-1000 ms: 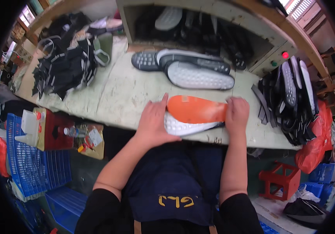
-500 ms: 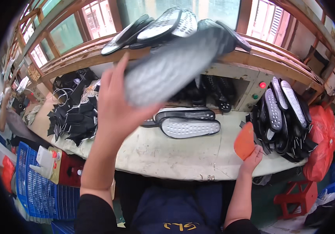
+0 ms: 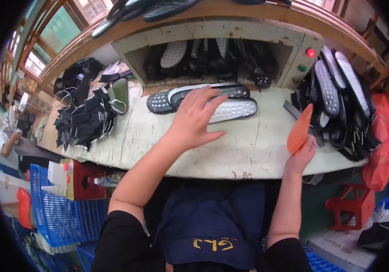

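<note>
My left hand (image 3: 198, 119) hovers over the workbench with its fingers spread and nothing in them. It partly covers a small group of shoe soles lying there: a sole with a white studded face (image 3: 236, 110) and a dark sole with pale dots (image 3: 159, 103), among others. Held upright at the right, a flat orange tapered piece (image 3: 299, 133) is gripped at its lower end by my right hand (image 3: 304, 155). Beside that hand stands a heap of black shoe parts and soles with silver studded faces (image 3: 326, 88).
A metal box (image 3: 289, 68) with soles inside and a lit red lamp stands behind the bench (image 3: 194, 158). More soles (image 3: 171, 10) rest on the ledge above. Black strips (image 3: 88, 119) pile up at left, by a green piece (image 3: 119, 96). Blue crates (image 3: 55, 206) stand below.
The sole that was raised in my left hand is out of its grasp, and that hand has dropped over the bench soles. The view has tilted down. My right hand still holds the orange piece.
</note>
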`<state>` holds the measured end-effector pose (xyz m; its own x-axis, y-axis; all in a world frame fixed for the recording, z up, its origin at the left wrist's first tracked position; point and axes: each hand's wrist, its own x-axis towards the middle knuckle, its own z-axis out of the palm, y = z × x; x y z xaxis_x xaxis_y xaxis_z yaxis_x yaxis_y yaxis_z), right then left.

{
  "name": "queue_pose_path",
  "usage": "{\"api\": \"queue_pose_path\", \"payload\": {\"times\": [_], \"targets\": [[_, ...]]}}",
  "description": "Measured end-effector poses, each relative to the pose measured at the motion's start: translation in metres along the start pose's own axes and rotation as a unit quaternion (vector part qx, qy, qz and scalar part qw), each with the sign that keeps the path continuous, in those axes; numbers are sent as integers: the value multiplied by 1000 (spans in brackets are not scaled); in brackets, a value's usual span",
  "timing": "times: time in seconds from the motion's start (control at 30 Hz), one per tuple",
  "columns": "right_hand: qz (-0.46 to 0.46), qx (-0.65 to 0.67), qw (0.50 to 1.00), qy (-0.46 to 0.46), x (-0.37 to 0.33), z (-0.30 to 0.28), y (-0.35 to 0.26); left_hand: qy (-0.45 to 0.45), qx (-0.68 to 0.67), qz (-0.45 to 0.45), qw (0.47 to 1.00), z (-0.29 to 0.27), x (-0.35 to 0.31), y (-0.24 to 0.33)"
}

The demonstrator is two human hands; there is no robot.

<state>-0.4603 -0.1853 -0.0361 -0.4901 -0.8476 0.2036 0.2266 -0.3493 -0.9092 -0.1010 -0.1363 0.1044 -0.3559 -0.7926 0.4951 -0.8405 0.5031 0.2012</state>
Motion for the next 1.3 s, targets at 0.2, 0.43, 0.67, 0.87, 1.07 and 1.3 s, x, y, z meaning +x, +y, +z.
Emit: {"api": "queue_pose_path", "payload": {"times": [0.2,0.43,0.67,0.87,1.07,1.3], "targets": [[2,19,998,-61,5,-8,6,-63,67,-9,996,35,-30,-61],[-4,6,1000,1,0,2,-4,-75,21,-6,997,17,-33,-69],[-28,-118,971,-205,-53,14,-62,-151,-172,-146,962,0,-122,6],[-222,-447,776,-385,-97,86,-70,-58,-204,-244,946,-1,-173,1],[-289,-524,689,-410,-110,112,-63,-25,-185,-194,963,9,-194,-12],[-290,-561,653,-417,-118,124,-60,1,-225,-193,955,9,-200,-19]]}}
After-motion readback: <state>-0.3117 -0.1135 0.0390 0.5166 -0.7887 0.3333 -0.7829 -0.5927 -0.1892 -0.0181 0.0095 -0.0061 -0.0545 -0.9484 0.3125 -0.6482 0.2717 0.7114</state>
